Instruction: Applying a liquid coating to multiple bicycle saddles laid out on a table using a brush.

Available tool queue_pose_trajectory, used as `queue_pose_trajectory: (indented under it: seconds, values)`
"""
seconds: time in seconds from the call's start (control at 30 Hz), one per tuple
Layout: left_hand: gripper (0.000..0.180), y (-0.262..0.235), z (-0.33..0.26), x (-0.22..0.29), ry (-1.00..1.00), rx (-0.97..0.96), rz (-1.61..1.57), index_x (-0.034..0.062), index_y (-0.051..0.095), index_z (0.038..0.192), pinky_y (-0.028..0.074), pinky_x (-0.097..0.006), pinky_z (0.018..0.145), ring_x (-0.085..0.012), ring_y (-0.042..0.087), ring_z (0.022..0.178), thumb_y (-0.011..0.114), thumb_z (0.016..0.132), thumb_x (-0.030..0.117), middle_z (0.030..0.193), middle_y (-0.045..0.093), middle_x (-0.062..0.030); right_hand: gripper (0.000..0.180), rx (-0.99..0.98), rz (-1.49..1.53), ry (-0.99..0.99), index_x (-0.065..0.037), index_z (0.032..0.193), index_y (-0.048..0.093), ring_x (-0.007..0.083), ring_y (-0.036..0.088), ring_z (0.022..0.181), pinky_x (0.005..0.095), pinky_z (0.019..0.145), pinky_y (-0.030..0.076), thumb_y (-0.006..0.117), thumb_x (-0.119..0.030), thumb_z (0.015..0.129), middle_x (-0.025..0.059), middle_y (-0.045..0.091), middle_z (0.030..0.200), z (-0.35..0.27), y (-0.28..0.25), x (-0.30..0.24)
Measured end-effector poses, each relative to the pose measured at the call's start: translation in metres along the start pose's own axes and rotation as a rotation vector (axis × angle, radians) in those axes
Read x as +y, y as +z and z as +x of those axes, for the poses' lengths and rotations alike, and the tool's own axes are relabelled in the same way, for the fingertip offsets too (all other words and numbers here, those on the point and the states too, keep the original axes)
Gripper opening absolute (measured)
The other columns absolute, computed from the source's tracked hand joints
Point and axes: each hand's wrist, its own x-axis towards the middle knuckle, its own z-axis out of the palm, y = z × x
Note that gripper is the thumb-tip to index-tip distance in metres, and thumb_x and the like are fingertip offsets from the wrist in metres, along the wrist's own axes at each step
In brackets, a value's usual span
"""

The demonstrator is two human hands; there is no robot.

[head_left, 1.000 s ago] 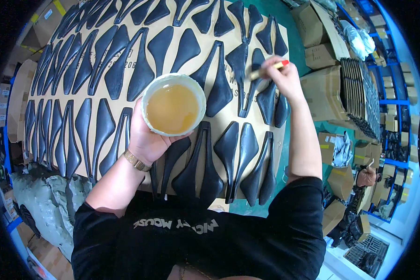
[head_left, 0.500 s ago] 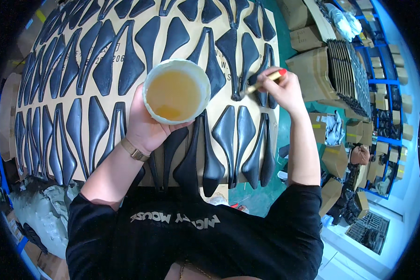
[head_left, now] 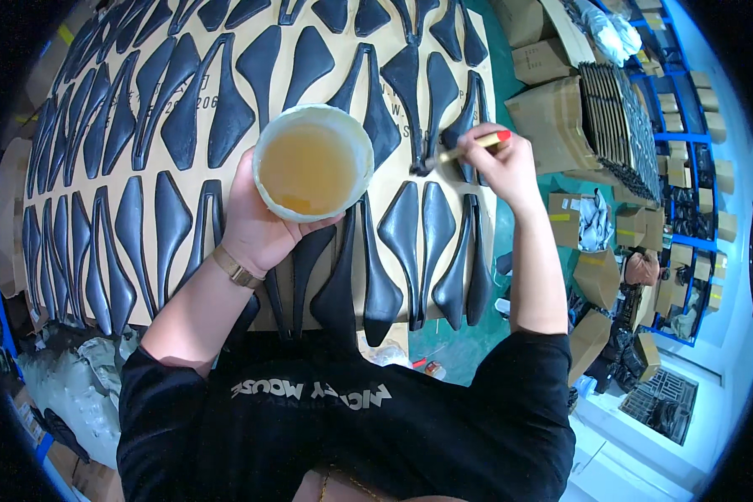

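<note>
My left hand [head_left: 255, 219] is closed around a pale bowl [head_left: 278, 205] with an uneven rim, which holds cloudy amber liquid [head_left: 309, 171]. A brush [head_left: 450, 156] with a wooden, red-tipped handle is gripped in the fingers of my right hand [head_left: 504, 167]. Its dark bristles [head_left: 422, 167] point left, at the narrow lower end of a black V-shaped piece [head_left: 406, 79]; whether they touch it I cannot tell. Several more glossy black pieces of this shape, such as the one [head_left: 400, 226] nearer me, lie in rows on a cardboard sheet [head_left: 376, 194].
Cardboard boxes [head_left: 548, 117] and a stack of dark-edged sheets [head_left: 615, 121] stand right of the table. Beyond them are blue shelves [head_left: 678, 138] with cartons. Grey plastic wrapping [head_left: 75, 385] lies at lower left. Green floor [head_left: 452, 351] shows below the table's right edge.
The brush and my right hand have shifted slightly, with the bristles a little further left. The bowl stays in my left hand, and the whole view has moved slightly.
</note>
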Motion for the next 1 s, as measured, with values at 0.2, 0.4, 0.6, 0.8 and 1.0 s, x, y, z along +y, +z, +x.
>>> queue_pose_trajectory:
  seconds: [0.2, 0.4, 0.6, 0.8, 1.0]
  values:
    - [0.058, 0.002, 0.002, -0.006, 0.003, -0.003, -0.004, 0.0133, 0.038, 0.135, 0.045, -0.061, 0.090, -0.0389, 0.048, 0.120, 0.035, 0.092, 0.052, 0.135, 0.044, -0.0154, 0.012, 0.124, 0.084, -0.002, -0.001, 0.083, 0.066, 0.0083, 0.059, 0.067, 0.0227, 0.063, 0.048, 0.065, -0.012, 0.081, 0.0038, 0.064, 0.072, -0.007, 0.000, 0.001]
    - [0.057, 0.008, 0.011, -0.008, -0.047, 0.008, -0.033, 0.0133, 0.039, 0.135, 0.045, -0.062, 0.089, -0.0381, 0.052, 0.115, 0.031, 0.094, 0.052, 0.132, 0.047, -0.0145, 0.013, 0.241, 0.175, -0.070, 0.000, 0.082, 0.067, 0.0099, 0.061, 0.068, 0.0242, 0.062, 0.048, 0.068, -0.013, 0.080, 0.0050, 0.066, 0.073, -0.009, -0.007, 0.014]
    - [0.058, 0.015, 0.021, -0.011, -0.073, 0.078, 0.036, 0.0132, 0.041, 0.134, 0.048, -0.059, 0.086, -0.0377, 0.054, 0.112, 0.031, 0.093, 0.053, 0.130, 0.048, -0.0157, 0.011, 0.515, 0.134, -0.153, 0.000, 0.086, 0.065, 0.0126, 0.062, 0.071, 0.0247, 0.066, 0.049, 0.066, -0.010, 0.083, 0.0079, 0.066, 0.081, -0.013, -0.017, 0.015]
    - [0.052, 0.025, 0.029, -0.019, -0.038, 0.242, 0.269, 0.0143, 0.052, 0.123, 0.051, -0.041, 0.078, -0.0247, 0.060, 0.103, 0.037, 0.091, 0.054, 0.116, 0.059, -0.0083, 0.012, 0.371, 0.454, -0.507, 0.005, 0.089, 0.060, 0.0239, 0.063, 0.079, 0.0320, 0.069, 0.052, 0.060, -0.005, 0.084, 0.0202, 0.063, 0.089, -0.038, -0.035, -0.065]
    - [0.055, 0.030, 0.040, -0.027, -0.099, 0.248, 0.314, 0.0126, 0.051, 0.125, 0.051, -0.042, 0.083, -0.0237, 0.059, 0.107, 0.033, 0.093, 0.054, 0.119, 0.058, -0.0090, 0.007, -0.010, -0.048, -0.574, 0.001, 0.081, 0.064, 0.0183, 0.064, 0.072, 0.0282, 0.066, 0.052, 0.068, -0.002, 0.076, 0.0129, 0.066, 0.082, -0.038, -0.008, -0.109]
